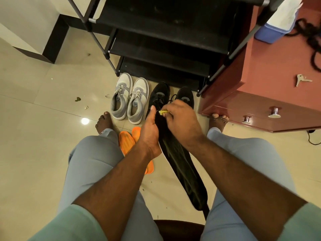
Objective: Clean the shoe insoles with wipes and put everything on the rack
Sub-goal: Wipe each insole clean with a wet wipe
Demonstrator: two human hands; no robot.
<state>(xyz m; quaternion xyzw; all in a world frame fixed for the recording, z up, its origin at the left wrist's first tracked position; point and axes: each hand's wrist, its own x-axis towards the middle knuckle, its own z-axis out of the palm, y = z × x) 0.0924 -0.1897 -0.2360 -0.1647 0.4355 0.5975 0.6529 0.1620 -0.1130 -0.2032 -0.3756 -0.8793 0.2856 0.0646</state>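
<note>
Floor, left of the frame: pale glossy tiles (pixel 34 136) with a few scraps of litter and a bright lamp glare; a dark-edged wall corner sits upper left.
Grey shoes (pixel 129 98): a pair side by side in the centre, toes toward the rack, openings toward the person.
Orange insoles (pixel 128 141): two lying on the floor between the knees, just behind the grey pair, partly hidden under the left forearm.
Left hand (pixel 150 129): grips the upper end of the black insole, thumb up along its edge.
Black insole (pixel 180 162): held in the air at centre; its long axis runs from the hands, down and to the right, toward the lap.
Right hand (pixel 180 117): clenched at the insole's top end, pinching a small yellow bit (pixel 163 112); whether that is a wipe I can't tell.
Key relation: both hands meet at the far end, so most of the insole lies below them, nearer the body; the right hand looks placed to work down its length.
Black shoes (pixel 171 96): a pair beyond the hands, just in front of the rack.
Rack (pixel 165 49): black shelves, top centre, with nothing visible on them.
Right side: a red-brown cabinet (pixel 269 84) with keys on top.
</note>
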